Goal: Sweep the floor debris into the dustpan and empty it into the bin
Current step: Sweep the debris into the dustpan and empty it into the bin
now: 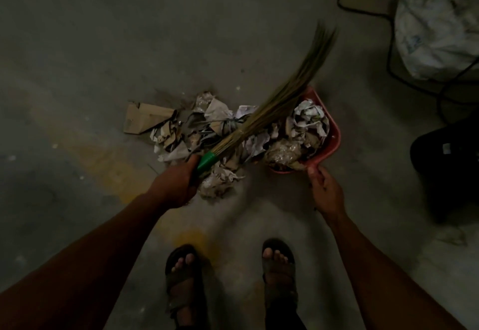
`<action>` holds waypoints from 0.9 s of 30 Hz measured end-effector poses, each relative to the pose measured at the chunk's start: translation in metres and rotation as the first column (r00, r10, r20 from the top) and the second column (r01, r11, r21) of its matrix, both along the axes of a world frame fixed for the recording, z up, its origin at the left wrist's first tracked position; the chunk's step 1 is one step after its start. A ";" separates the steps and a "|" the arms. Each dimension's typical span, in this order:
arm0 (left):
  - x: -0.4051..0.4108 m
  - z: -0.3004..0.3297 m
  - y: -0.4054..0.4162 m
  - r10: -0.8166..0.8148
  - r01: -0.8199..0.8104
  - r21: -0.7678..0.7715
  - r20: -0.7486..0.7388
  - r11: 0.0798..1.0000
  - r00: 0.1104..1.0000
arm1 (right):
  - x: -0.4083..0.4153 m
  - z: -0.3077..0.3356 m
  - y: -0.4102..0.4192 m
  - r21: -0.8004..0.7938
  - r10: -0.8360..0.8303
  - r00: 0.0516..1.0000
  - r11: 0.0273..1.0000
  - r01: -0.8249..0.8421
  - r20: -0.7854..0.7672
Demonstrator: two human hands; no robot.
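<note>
A red dustpan (333, 132) lies on the grey concrete floor, partly filled with crumpled paper (308, 119). My right hand (325, 192) grips its near end. My left hand (176, 184) is closed on the green handle of a grass broom (277, 101), whose bristles slant up and right over the dustpan and look blurred. A heap of crumpled paper and torn scraps (204, 127) spreads left of the dustpan, with a flattened cardboard piece (142, 119) at its far left edge.
A white plastic sack (435, 23) stands at the top right. Black cables (388, 44) run across the floor beside it. A dark object (448, 163) sits at the right edge. My sandalled feet (230, 278) stand just behind the heap.
</note>
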State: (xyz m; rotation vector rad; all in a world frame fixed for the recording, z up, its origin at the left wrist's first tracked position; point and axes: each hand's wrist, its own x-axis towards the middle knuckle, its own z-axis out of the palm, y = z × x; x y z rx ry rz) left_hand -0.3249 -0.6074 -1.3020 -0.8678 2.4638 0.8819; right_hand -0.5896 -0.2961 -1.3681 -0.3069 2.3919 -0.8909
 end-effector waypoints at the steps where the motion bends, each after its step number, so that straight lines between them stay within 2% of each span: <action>1: -0.003 0.005 0.001 0.010 -0.010 -0.003 -0.047 1.000 0.999 | -0.002 0.003 0.002 -0.007 -0.026 1.000 1.000 0.026 0.016; 6: -0.010 0.033 -0.001 0.082 -0.083 -0.002 -0.091 0.997 0.992 | -0.007 0.030 0.006 -0.059 -0.072 0.996 0.995 0.075 0.047; 13: -0.003 0.066 -0.018 0.119 -0.126 -0.159 -0.049 0.979 0.992 | 0.001 0.065 0.000 -0.102 -0.006 1.000 0.995 0.008 0.027; 16: -0.004 0.077 -0.023 0.158 -0.163 -0.182 -0.041 0.970 0.987 | 0.006 0.068 -0.005 -0.106 -0.018 0.999 0.994 0.023 0.049; 27: 0.003 0.079 -0.002 0.110 -0.111 -0.006 -0.039 0.994 0.993 | 0.036 0.080 -0.017 -0.182 -0.103 0.975 0.973 0.139 0.196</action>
